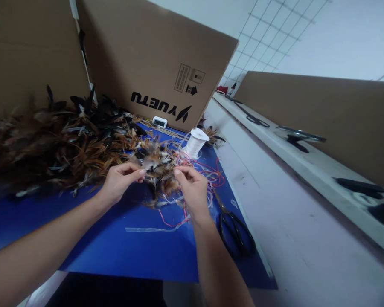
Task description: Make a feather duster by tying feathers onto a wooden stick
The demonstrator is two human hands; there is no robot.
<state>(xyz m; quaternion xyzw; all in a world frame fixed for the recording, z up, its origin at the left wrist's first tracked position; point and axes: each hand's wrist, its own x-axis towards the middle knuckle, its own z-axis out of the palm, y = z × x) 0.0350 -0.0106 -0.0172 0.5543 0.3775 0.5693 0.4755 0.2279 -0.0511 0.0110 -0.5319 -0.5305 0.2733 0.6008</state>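
Note:
Brown and black feathers (92,149) lie in a large heap at the left and reach to the middle of the blue table surface (115,251). My left hand (122,179) is closed in a pinch at the near edge of a smaller feather cluster (156,166), with a grey feather by its fingertips. On the cluster's right side my right hand (192,183) pinches too, thumb against fingers. What either pinch holds is too small to make out. Red string (169,224) and clear ribbon (150,230) trail beneath and beside my right hand.
A white spool (196,143) stands behind my right hand, and black-handled scissors (235,232) lie to its right. Cardboard boxes (147,55) rise behind the feathers. A small white device (159,122) sits at the back. Tools lie on the right ledge (269,132).

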